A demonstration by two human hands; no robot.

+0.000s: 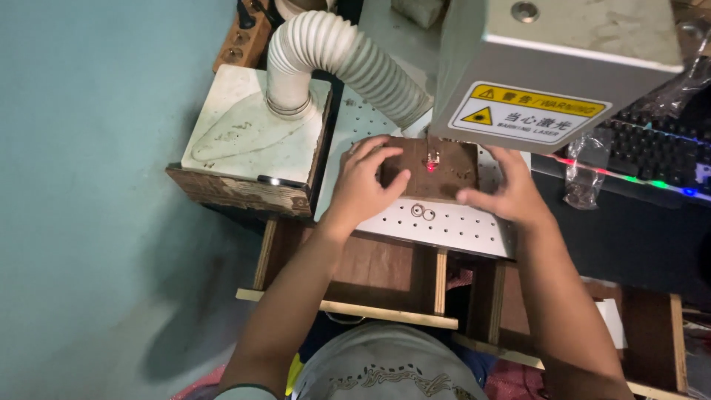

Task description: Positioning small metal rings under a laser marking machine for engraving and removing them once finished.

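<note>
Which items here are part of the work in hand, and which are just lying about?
In use: left hand and right hand on the brown wooden block; perforated white plate; grey laser head; ribbed white hose.

Lying about: two small rings; backlit keyboard; crumpled clear bag; white-topped wooden box.

Wooden block (429,169): matt brown, rough-grained. Perforated plate (444,222): white painted metal, smooth. Ribbed hose (341,55): white plastic, slightly glossy. Machine housing (563,44): grey metal, satin. Side box (244,159): raw, worn wood.
</note>
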